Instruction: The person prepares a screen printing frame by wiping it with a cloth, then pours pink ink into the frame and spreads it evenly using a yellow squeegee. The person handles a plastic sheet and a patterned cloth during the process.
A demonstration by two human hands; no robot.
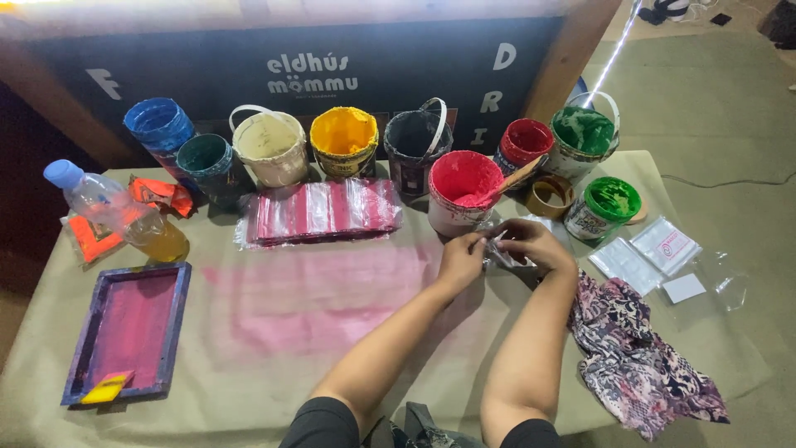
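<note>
My left hand [461,259] and my right hand [536,245] meet over the table, both pinching a small clear plastic bag [500,246] between the fingers. Just behind them stands a bucket of pink-red paint [461,189] with a wooden stick [517,177] resting in it. A stack of clear bags with pink-striped contents [322,211] lies to the left of that bucket. The paper table cover [315,299] shows a large pink stain in front of my left arm.
Several open paint buckets line the back: blue [159,126], dark green [207,162], cream [270,145], yellow [343,139], black [414,137], red [525,143], green [612,203]. A printing frame [128,332], plastic bottle [116,214], tape roll [549,195], patterned rag [634,353] and loose clear bags [655,253] surround me.
</note>
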